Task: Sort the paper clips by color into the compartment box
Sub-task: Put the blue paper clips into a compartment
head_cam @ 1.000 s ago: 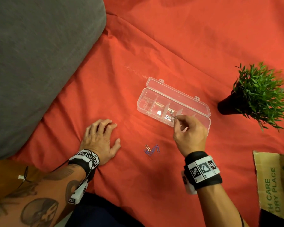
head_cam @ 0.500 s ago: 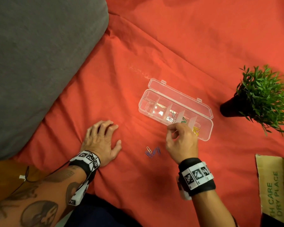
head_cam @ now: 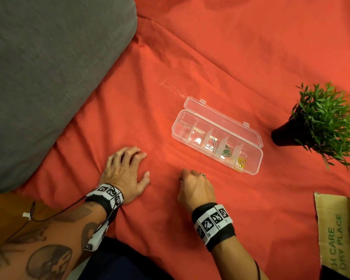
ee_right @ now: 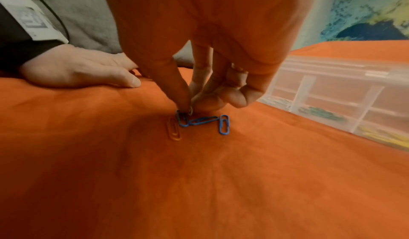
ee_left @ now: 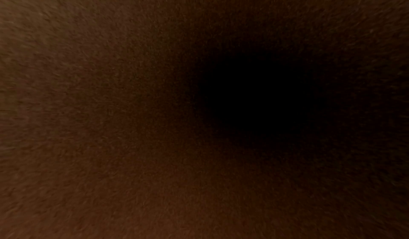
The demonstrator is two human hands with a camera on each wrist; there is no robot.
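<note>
Since a second ago, right hand (head_cam: 196, 188) has come off the compartment box (head_cam: 253, 164) and dropped near and left, onto the loose clips on the red cloth (head_cam: 190, 57). Left hand (head_cam: 125, 172) has not shifted.

Right wrist view: my thumb and forefinger tips are pressed together on the far end of a blue paper clip (ee_right: 182, 120), pinching it while it still lies on the cloth. Other fingers (ee_right: 239, 95) curl in beside them. Second blue clip (ee_right: 203, 120) lies touching the first, just to its right; third blue clip (ee_right: 224, 124) just right of that. Orange clip (ee_right: 173, 130) lies just left of the pinched one, hard to pick out against the cloth.

Left hand flat on the cloth, palm down, fingers spread and relaxed, holding nothing. Its wrist camera shows only dark.

Box sits right and far of my right hand, lid open and lying back. Five compartments. From the head view: silver clips (head_cam: 211, 146) in the middle one, green clips (head_cam: 226, 152) in the next to the right, yellow clips (head_cam: 241, 162) in the rightmost. The two left compartments look bare, though glare makes that uncertain.

Grey cushion (head_cam: 49, 67) at far left. Potted plant (head_cam: 323, 124) at right, beyond the box. Cardboard piece (head_cam: 335, 235) at near right edge.
</note>
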